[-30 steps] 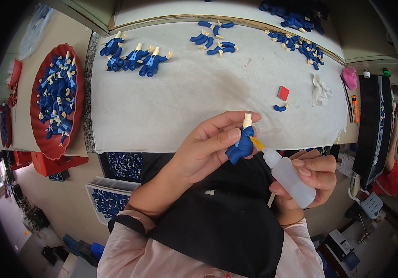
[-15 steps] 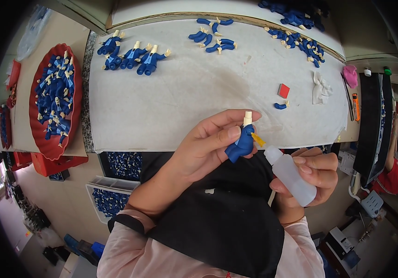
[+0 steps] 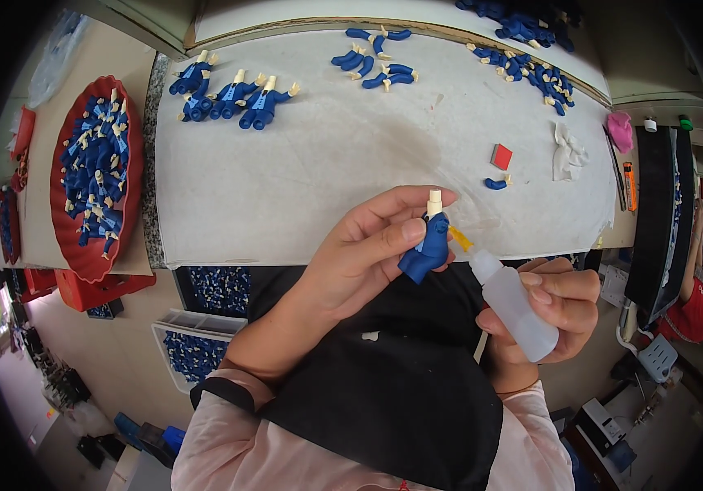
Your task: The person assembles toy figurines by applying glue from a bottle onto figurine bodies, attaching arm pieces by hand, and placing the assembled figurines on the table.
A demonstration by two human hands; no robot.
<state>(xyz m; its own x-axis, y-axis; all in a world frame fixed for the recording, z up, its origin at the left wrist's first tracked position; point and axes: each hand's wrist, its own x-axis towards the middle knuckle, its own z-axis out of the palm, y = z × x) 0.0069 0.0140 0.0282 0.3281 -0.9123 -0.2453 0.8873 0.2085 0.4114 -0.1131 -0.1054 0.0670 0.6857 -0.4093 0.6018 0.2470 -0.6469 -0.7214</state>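
Observation:
My left hand (image 3: 368, 254) pinches a small blue figure body (image 3: 427, 245) with a cream neck peg, just in front of the white table's (image 3: 302, 164) near edge. My right hand (image 3: 556, 303) grips a small translucent white squeeze bottle (image 3: 515, 307). Its yellow nozzle (image 3: 460, 238) points up-left and touches the figure's side. Both hands hover over a black apron on my lap.
Assembled blue figures (image 3: 233, 94) lie at the table's far left, loose blue arms (image 3: 376, 65) at the back middle, more parts (image 3: 531, 69) back right. A red tray (image 3: 94, 172) full of blue pieces stands left. A red square (image 3: 501, 155), crumpled paper (image 3: 568, 155), an orange lighter (image 3: 628, 184) lie right.
The bottle's nozzle has closed in on the blue figure and now touches its side. My left hand holds the figure almost still.

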